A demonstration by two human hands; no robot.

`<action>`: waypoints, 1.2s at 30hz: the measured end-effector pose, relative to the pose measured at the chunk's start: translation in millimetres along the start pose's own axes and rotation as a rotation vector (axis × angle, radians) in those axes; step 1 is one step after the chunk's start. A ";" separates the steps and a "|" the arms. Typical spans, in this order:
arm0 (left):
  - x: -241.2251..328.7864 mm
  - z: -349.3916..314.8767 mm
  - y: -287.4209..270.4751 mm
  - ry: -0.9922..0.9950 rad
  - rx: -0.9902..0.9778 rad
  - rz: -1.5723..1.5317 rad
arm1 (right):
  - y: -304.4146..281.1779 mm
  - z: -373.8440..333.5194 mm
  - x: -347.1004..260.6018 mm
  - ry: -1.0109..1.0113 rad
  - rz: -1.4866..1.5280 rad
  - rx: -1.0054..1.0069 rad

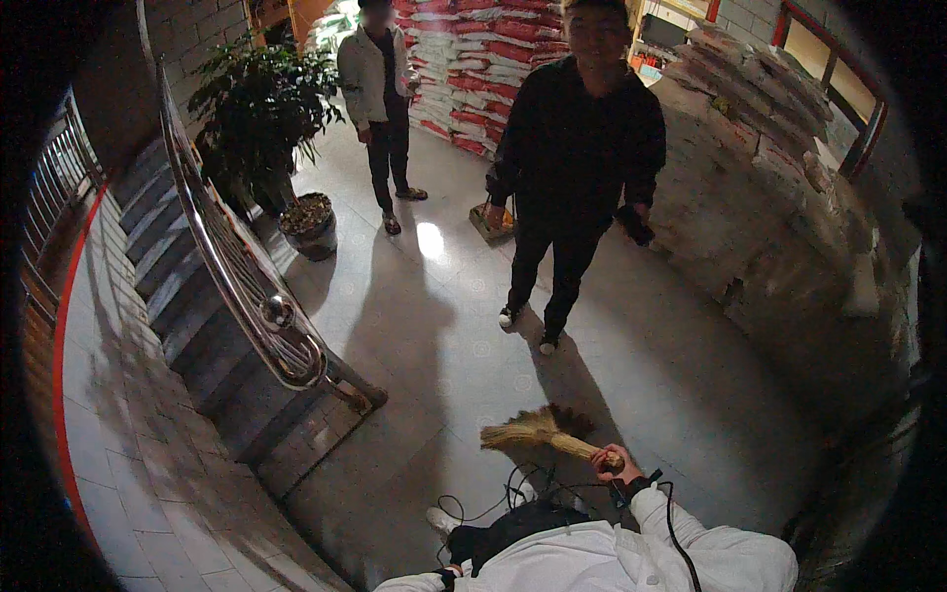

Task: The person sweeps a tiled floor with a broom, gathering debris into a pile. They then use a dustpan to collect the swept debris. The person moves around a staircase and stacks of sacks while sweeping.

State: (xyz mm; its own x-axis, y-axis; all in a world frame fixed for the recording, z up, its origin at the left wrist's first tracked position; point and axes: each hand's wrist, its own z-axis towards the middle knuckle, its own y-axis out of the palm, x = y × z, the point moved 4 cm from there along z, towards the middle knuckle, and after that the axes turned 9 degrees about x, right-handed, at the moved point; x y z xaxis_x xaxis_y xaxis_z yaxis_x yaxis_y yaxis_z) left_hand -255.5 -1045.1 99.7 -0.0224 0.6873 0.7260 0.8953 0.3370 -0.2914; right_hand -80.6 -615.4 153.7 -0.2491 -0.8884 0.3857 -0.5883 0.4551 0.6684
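My right hand (616, 464) is closed round the short handle of a straw hand broom (562, 439). Its bristles (518, 432) fan out to the left above the grey tiled floor (414, 395), with a dark shadow beside them. A dark strap and a black cable (673, 533) run along my right wrist and white sleeve. At the lower edge, my left hand (456, 569) barely shows past a dark wrist strap; its fingers are hidden. Black cables (508, 488) loop near my white shoes.
One person in black (582, 148) stands ahead, holding a dark object and a basket-like thing (491, 222). Another in a light jacket (370, 84) stands farther back. Left are a metal stair railing (232, 286), steps and a potted plant (311, 227). Stacked sacks (473, 69) stand behind.
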 end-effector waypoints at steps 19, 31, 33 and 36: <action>38.0 16.5 -25.0 0.001 0.079 0.080 | -6.3 20.5 -36.1 0.035 0.120 0.107; -4.1 -39.7 -80.2 0.189 0.000 0.517 | -23.6 47.3 -95.7 -0.297 -0.233 -0.039; -18.5 -48.9 -111.9 0.262 -0.044 0.682 | -28.2 49.1 -103.2 -0.372 -0.284 -0.010; -31.7 -13.7 -170.2 0.014 0.102 0.602 | -27.3 44.7 -105.2 -0.476 -0.309 -0.082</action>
State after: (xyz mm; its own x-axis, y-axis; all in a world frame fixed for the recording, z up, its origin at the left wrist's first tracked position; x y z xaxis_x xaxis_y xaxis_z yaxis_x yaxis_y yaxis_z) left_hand -401.0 -1133.0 134.8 0.4805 0.7681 0.4233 0.7018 -0.0472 -0.7108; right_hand -72.8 -537.1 66.5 -0.4053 -0.9016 -0.1513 -0.6317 0.1565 0.7592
